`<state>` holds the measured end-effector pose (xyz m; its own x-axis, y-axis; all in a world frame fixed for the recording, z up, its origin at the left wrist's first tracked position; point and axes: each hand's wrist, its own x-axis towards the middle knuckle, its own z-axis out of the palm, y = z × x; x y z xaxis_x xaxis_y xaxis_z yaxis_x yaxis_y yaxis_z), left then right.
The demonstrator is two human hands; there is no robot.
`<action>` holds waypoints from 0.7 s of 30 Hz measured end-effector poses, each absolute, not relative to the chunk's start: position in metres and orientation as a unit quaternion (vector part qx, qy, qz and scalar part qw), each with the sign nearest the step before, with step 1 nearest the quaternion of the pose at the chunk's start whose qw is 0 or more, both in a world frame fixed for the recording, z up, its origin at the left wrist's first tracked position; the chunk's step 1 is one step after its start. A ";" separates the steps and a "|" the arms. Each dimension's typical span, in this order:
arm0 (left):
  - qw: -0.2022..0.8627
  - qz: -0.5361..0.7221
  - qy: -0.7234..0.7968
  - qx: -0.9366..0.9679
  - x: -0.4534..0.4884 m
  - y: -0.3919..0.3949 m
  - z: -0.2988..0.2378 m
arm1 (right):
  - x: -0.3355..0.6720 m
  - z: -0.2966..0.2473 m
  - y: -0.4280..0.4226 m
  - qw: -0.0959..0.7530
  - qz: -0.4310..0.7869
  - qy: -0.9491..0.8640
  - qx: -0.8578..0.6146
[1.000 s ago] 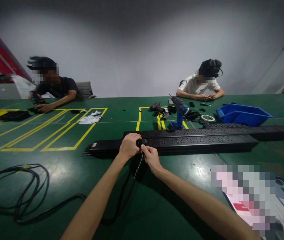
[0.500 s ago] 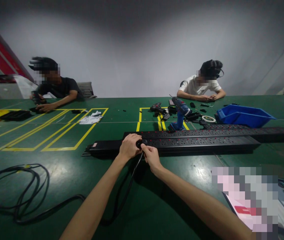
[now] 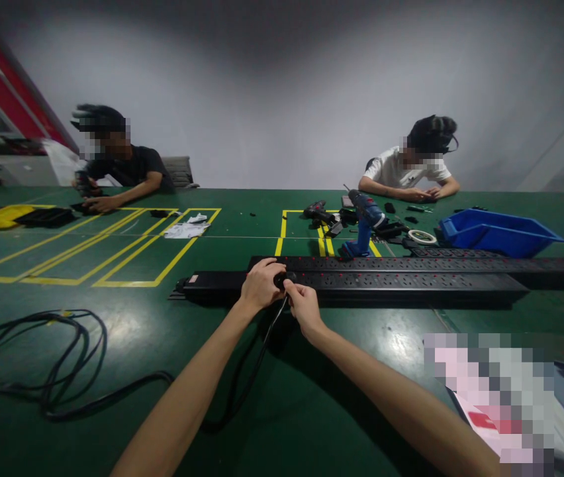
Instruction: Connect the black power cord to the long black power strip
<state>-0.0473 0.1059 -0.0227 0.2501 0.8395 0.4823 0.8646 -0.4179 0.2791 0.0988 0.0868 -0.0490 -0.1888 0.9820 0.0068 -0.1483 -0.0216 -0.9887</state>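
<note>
A long black power strip [image 3: 401, 281] with many sockets lies across the green table [image 3: 113, 397] in front of me. A black plug [image 3: 284, 278] sits on its left part, with a black cable [image 3: 242, 391] running down toward me. My left hand [image 3: 261, 285] is closed over the strip beside the plug. My right hand [image 3: 302, 306] pinches the plug from the near side, fingers closed.
A second long strip [image 3: 461, 264] lies just behind the first. Beyond stand a blue drill [image 3: 364, 225], a tape roll [image 3: 422, 236] and a blue bin [image 3: 498, 233]. Loose cable coils [image 3: 44, 371] lie at the left. Two people sit at the far side. Papers [image 3: 490, 391] lie at my right.
The view has shifted slightly, so everything sits a little higher and to the right. Both hands stay at the plug on the strip.
</note>
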 end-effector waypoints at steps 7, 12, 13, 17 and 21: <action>0.026 -0.305 -0.548 -0.778 -0.046 0.107 -0.025 | 0.098 -0.052 0.078 0.488 0.599 -0.489 -0.405; 0.022 -0.302 -0.549 -0.779 -0.046 0.107 -0.025 | 0.098 -0.050 0.081 0.487 0.601 -0.489 -0.403; 0.022 -0.301 -0.548 -0.780 -0.046 0.106 -0.025 | 0.098 -0.050 0.082 0.486 0.600 -0.489 -0.405; 0.021 -0.300 -0.551 -0.778 -0.045 0.106 -0.024 | 0.098 -0.049 0.082 0.489 0.591 -0.492 -0.412; 0.020 -0.307 -0.551 -0.776 -0.044 0.106 -0.023 | 0.098 -0.053 0.078 0.491 0.584 -0.501 -0.409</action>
<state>-0.0444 0.1055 -0.0234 0.2040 0.8425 0.4986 0.8669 -0.3921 0.3079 0.0977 0.0783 -0.0534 -0.1827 0.9831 0.0138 -0.1635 -0.0165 -0.9864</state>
